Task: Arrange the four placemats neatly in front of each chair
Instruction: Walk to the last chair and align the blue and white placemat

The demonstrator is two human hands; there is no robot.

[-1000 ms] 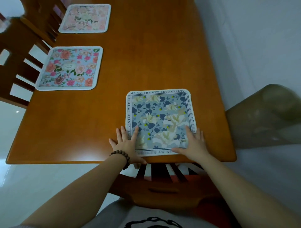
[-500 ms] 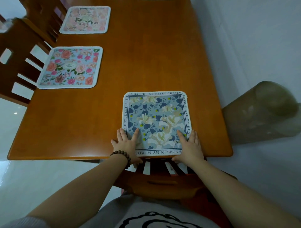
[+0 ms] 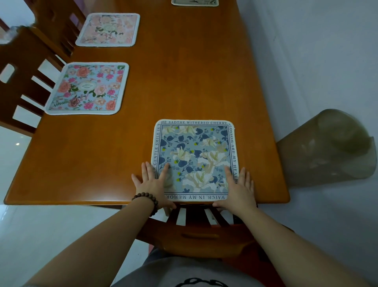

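Note:
A blue placemat with white flowers and a lettered border lies at the near edge of the wooden table. My left hand rests flat on its near left corner, fingers spread. My right hand lies flat on its near right corner. A pink-and-blue floral placemat sits at the left edge. A pale pink placemat lies farther along that side. Only the near strip of a fourth placemat shows at the far end.
A wooden chair stands pushed in right below the blue mat, between me and the table. Two more chairs line the left side. A rolled translucent sheet leans by the wall on the right.
The blue placemat has been drawn toward the near table edge and squared with it. Both hands slid back with it. The view tilted up, bringing the fourth mat into sight.

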